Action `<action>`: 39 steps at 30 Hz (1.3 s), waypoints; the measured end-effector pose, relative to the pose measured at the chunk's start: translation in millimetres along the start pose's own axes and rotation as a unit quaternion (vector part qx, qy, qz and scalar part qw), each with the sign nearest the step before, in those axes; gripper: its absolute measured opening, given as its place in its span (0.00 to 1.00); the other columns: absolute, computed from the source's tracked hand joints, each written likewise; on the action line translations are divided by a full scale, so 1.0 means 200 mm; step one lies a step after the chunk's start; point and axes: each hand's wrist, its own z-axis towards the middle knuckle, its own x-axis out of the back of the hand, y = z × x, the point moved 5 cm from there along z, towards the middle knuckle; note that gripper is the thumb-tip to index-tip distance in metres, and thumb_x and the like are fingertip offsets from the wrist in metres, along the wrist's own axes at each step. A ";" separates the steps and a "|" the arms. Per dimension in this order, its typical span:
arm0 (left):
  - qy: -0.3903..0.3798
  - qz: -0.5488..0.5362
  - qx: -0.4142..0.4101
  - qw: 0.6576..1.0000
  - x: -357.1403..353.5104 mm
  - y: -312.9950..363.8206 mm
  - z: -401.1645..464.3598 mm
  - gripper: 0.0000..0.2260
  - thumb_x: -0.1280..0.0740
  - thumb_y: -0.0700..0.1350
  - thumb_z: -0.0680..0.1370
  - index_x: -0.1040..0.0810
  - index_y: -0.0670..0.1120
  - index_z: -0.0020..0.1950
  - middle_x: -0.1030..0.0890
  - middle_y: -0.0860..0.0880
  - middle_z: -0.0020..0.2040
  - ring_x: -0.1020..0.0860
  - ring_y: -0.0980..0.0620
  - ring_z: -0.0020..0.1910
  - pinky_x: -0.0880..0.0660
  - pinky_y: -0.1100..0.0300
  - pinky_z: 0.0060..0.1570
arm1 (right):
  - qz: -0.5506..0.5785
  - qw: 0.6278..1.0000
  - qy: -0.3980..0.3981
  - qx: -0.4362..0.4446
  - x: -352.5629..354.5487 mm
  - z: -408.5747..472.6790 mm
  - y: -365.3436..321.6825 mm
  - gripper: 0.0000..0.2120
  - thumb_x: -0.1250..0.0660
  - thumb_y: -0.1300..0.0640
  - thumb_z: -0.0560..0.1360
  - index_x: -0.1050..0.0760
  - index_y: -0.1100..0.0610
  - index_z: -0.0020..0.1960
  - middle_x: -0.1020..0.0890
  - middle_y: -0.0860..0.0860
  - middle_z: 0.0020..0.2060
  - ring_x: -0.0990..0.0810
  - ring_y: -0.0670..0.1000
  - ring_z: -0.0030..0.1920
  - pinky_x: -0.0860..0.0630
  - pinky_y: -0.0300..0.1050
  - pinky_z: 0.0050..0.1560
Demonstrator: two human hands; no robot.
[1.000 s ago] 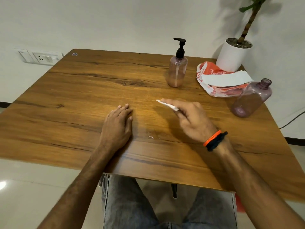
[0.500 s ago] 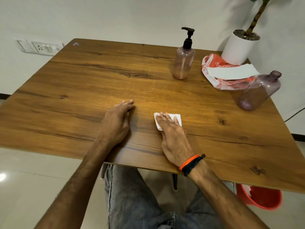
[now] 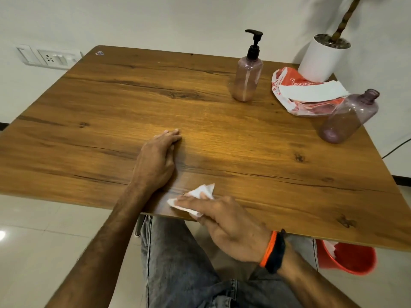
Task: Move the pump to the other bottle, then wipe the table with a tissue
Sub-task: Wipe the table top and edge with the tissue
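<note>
A white tissue (image 3: 201,192) lies crumpled at the near edge of the wooden table (image 3: 222,130). My right hand (image 3: 226,225) presses it flat with straight fingers, the palm hanging past the table's edge. My left hand (image 3: 156,161) rests flat on the table just left of it, holding nothing. A pinkish clear bottle (image 3: 245,81) with the black pump (image 3: 254,44) stands at the back centre-right. A second pinkish bottle (image 3: 349,118) with an open neck stands at the right edge.
An orange and white tissue pack (image 3: 304,94) with a sheet sticking out lies between the bottles. A white plant pot (image 3: 322,57) stands at the back right corner. A red bin (image 3: 347,256) sits on the floor under the table's right side. Wall sockets (image 3: 49,57) are at left.
My right hand brought the tissue down onto the table and dragged it toward me to the near edge. The left hand stayed flat in place.
</note>
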 end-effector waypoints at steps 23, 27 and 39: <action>-0.018 0.042 -0.003 0.999 0.03 -0.02 -0.10 0.17 0.42 0.40 0.81 0.28 0.44 0.70 0.30 0.48 0.73 0.35 0.49 0.75 0.41 0.51 0.75 | -0.157 0.988 0.014 -0.005 0.04 0.14 0.10 0.28 0.45 0.67 0.78 0.44 0.58 0.77 0.43 0.52 0.78 0.49 0.48 0.78 0.60 0.42 0.77; -0.018 0.052 -0.003 0.998 0.02 -0.02 -0.15 0.17 0.42 0.41 0.82 0.28 0.43 0.70 0.30 0.48 0.73 0.36 0.49 0.75 0.42 0.50 0.75 | -0.171 0.985 -0.012 0.025 -0.05 0.06 0.04 0.29 0.47 0.69 0.78 0.47 0.56 0.78 0.46 0.50 0.78 0.52 0.46 0.78 0.61 0.41 0.77; -0.015 0.050 0.010 0.999 0.08 -0.06 -0.36 0.18 0.44 0.44 0.82 0.30 0.46 0.72 0.33 0.51 0.75 0.39 0.52 0.76 0.44 0.47 0.76 | 0.234 0.967 0.106 -0.011 0.19 -0.05 -0.03 0.13 0.42 0.58 0.80 0.21 0.62 0.52 0.19 0.58 0.40 0.22 0.51 0.38 0.27 0.47 0.37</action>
